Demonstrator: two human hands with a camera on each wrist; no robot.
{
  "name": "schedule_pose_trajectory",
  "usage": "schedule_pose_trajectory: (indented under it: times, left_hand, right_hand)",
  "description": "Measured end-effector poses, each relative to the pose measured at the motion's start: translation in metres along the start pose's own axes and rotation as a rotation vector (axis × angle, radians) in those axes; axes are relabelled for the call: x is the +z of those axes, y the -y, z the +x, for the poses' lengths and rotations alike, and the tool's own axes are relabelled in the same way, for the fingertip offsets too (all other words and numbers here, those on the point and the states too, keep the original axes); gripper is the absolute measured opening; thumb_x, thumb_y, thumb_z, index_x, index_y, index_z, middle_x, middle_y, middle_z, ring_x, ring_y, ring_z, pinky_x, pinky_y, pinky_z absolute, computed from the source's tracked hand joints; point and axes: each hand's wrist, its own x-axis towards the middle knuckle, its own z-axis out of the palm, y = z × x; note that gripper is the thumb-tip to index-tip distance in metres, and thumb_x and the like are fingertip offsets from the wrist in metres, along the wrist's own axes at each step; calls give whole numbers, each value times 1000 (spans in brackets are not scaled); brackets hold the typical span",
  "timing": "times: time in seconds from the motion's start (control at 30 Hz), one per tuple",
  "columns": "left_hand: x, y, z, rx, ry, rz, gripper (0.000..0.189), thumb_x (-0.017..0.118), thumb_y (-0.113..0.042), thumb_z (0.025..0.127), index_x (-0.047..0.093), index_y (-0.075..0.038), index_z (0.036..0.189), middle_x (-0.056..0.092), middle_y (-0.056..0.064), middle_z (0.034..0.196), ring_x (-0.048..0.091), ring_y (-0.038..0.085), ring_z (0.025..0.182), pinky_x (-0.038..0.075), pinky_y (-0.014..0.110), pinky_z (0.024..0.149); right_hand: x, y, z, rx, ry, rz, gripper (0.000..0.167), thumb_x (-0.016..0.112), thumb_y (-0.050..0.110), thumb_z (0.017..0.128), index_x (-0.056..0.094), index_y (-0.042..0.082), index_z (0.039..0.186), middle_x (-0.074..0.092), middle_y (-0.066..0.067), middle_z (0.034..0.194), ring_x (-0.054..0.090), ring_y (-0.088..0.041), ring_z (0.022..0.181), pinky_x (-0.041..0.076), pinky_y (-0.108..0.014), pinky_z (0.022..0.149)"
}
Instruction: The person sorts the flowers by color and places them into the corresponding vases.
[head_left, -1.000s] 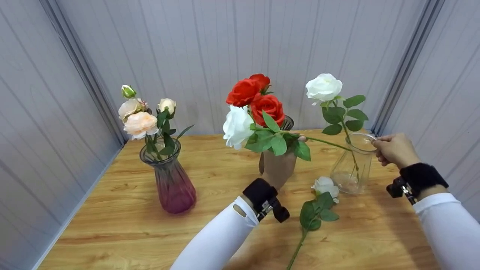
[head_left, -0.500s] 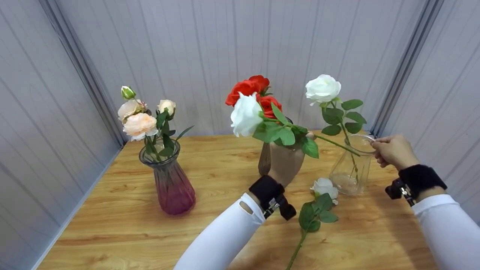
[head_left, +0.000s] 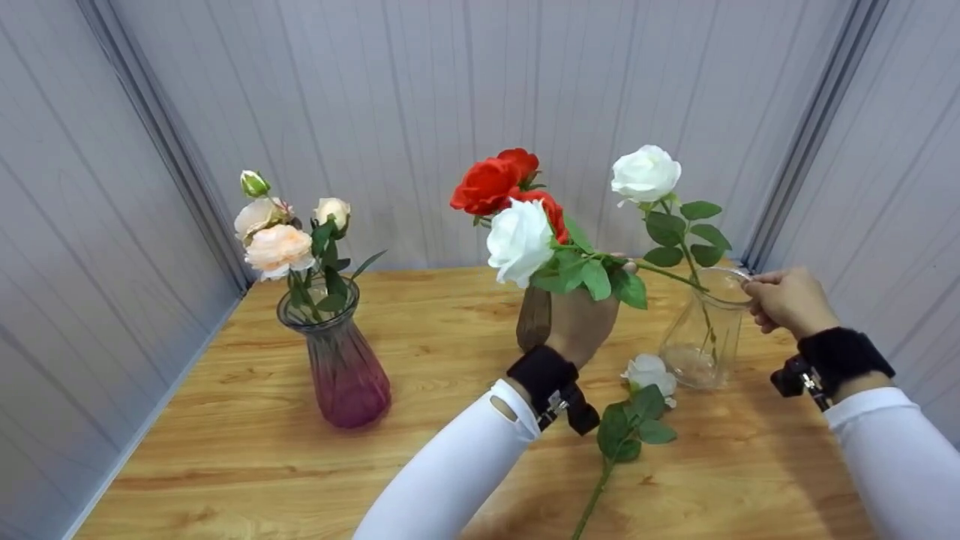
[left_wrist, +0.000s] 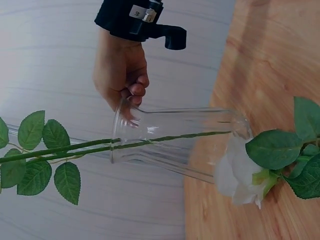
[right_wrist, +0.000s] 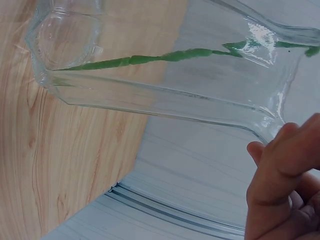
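My left hand [head_left: 589,319] holds a white rose [head_left: 519,241] by its stem, just below the leaves. The bloom points left, and the stem's cut end lies right at the mouth of a clear glass vase [head_left: 701,352]. With thumb and fingers my right hand [head_left: 791,301] pinches the vase's rim on its right side; the right wrist view shows those fingers [right_wrist: 280,170] at the neck. A second white rose [head_left: 646,174] stands in this vase, its stem reaching down to the base. Another white rose [head_left: 649,375] lies on the table in front, leaves and stem toward me.
Behind my left hand, red roses [head_left: 486,186] stand in a dark vase [head_left: 534,319], partly hidden. A pink-tinted vase [head_left: 349,375] with peach roses [head_left: 279,250] stands at the left. Pale panel walls [head_left: 420,112] enclose the wooden table [head_left: 247,465] at the back and sides.
My left hand has moved right with its white rose, whose bloom now covers part of the red roses. The stem end has shifted at the vase mouth. The right hand stays on the rim.
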Motion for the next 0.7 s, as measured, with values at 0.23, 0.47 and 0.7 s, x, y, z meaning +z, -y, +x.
schedule_pose_trajectory:
  times: [0.23, 0.47, 0.7]
  left_hand:
    - [17, 6, 7, 68, -98, -207, 5, 67, -2, 105, 64, -1, 101, 68, 12, 96, 62, 13, 91, 53, 22, 92]
    - [30, 9, 12, 70, -144, -196, 5, 67, 1, 102, 67, 0, 98, 69, 14, 94, 64, 17, 90, 54, 23, 92]
    - [42, 14, 15, 26, -124, -380, 4, 68, 5, 101, 67, 0, 101, 68, 14, 96, 60, 8, 91, 53, 22, 91]
  right_hand:
    - [-1, 1, -2, -4, 2, 6, 46, 49, 17, 114, 56, -21, 139, 65, 6, 67, 63, -5, 55, 61, -26, 55]
    - [-2, 1, -1, -4, 2, -1, 45, 49, 17, 113, 57, -21, 138, 65, 6, 67, 62, -5, 55, 60, -26, 56]
    - [-1, 1, -2, 0, 9, 6, 45, 49, 16, 113, 57, -21, 138, 65, 5, 67, 63, -5, 56, 61, -25, 56]
